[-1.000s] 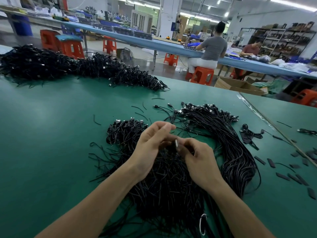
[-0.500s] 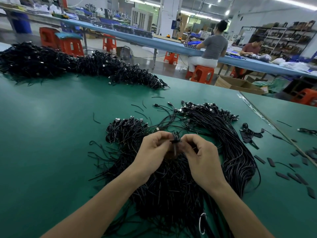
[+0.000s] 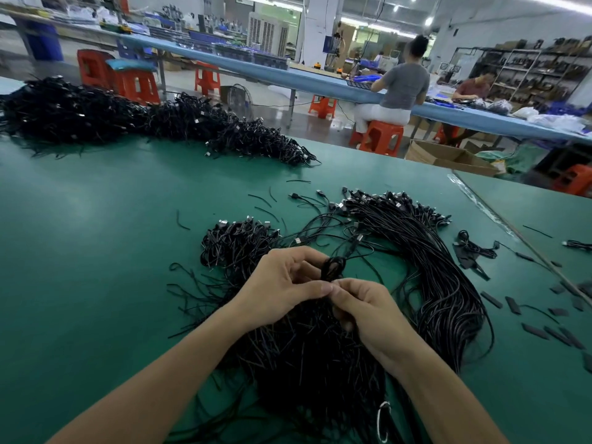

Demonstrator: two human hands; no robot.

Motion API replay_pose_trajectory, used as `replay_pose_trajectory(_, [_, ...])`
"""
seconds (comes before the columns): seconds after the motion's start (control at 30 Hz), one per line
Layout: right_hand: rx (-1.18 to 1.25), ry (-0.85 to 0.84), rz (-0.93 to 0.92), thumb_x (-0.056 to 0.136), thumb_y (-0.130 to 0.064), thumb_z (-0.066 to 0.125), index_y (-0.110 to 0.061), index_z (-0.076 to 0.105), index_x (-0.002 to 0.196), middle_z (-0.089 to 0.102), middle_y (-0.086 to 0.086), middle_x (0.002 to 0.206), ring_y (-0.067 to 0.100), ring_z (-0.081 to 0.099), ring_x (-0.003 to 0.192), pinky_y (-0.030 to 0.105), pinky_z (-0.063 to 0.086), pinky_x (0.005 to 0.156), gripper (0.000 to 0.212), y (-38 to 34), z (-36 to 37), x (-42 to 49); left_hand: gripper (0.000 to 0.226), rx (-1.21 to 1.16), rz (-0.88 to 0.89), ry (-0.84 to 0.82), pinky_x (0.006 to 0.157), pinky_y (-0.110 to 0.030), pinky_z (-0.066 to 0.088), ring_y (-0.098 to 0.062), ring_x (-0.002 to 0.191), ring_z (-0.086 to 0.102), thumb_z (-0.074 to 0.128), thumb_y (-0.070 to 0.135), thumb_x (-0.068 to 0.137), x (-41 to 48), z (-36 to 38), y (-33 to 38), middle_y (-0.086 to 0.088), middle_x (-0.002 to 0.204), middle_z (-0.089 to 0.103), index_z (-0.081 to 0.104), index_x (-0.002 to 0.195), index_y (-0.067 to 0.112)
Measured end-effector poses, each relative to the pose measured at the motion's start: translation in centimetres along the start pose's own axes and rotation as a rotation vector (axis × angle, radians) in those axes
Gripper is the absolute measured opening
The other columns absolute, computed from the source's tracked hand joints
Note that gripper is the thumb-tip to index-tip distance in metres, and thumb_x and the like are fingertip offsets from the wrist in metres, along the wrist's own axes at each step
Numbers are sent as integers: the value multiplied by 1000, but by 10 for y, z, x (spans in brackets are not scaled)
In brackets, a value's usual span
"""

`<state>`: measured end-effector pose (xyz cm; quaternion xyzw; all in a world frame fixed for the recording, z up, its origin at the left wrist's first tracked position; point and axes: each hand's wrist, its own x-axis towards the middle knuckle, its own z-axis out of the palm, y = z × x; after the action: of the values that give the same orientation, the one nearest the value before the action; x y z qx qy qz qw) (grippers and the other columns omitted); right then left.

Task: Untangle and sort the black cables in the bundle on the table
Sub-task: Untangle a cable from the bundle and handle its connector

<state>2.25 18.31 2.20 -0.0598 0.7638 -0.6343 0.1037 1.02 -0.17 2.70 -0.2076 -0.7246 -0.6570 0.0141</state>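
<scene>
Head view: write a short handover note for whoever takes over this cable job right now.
Left hand and right hand both pinch one small looped black cable above the tangled black cable bundle on the green table.
Done: a thick sheaf of straightened black cables lies to the right, plugs at the far end.
Left: the tangled bundle under the hands, unsorted.

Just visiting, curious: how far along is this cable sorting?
Looks partly done: a straightened sheaf of cables lies to the right. In hand: the left hand and right hand pinch one coiled cable. Remaining: the tangled bundle beneath them, plus a long heap farther back.
</scene>
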Motion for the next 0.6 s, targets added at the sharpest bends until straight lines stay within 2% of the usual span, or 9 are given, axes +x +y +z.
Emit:
replay_pose_trajectory(0.07, [-69,53,18,97,-25,62,-17,69,88,61,-10,65,5,54,61,18,41,52,14,4,-6,6,35,96,-48,58,76,-36,60,-18,77,74,82,12,81,6,-6,-2,0,86,77,68,108,28])
replay_pose_trajectory(0.1, [-145,129,20,97,-27,62,-19,68,88,65,-9,68,6,58,64,17,42,54,14,6,-11,10,38,134,-70,120,74,-33,60,-15,75,74,82,11,81,10,-12,-3,2,84,77,64,111,29])
replay_pose_trajectory(0.2, [-576,344,57,100,-24,55,-19,66,99,68,-4,96,12,61,86,19,44,70,12,18,-31,23,37,291,-116,383,61,-13,52,3,68,69,81,14,80,26,-34,-5,9,72,72,56,100,32])
replay_pose_trajectory(0.27, [-833,361,181,101,-16,50,-13,60,121,57,8,122,17,53,95,25,42,82,22,30,-42,28,33,417,-119,539,62,-9,49,2,72,66,79,16,83,37,-48,-12,14,88,63,52,95,29])
replay_pose_trajectory(0.3, [-921,345,248,101,-12,48,-11,56,127,50,13,129,20,51,99,28,43,87,27,36,-44,30,29,484,-128,576,70,-13,51,-4,77,64,77,16,86,42,-54,-18,8,98,57,52,97,25])
replay_pose_trajectory(0.37, [-1040,341,307,99,-8,48,-8,52,128,44,16,130,27,53,104,35,47,90,29,44,-43,32,17,618,-189,572,88,-27,49,-13,90,56,70,16,92,48,-63,-32,0,111,47,58,103,18])
replay_pose_trajectory(0.4, [-1062,360,309,98,-8,49,-8,51,125,45,17,128,29,53,103,36,49,86,27,46,-42,33,14,684,-229,546,90,-31,46,-14,93,51,67,17,94,50,-67,-39,-2,115,46,62,107,15])
replay_pose_trajectory(0.5, [-1125,385,334,99,-12,49,-6,49,118,48,18,122,30,57,97,36,50,79,20,46,-40,37,26,868,-305,415,88,-33,48,-19,107,51,56,24,101,50,-69,-56,-4,125,50,65,121,11])
replay_pose_trajectory(0.6, [-1199,368,402,98,-10,51,-4,48,112,51,16,115,26,52,83,33,43,67,15,41,-45,39,32,1018,-297,355,88,-38,50,-22,121,44,49,27,103,48,-67,-60,2,131,54,62,129,14])
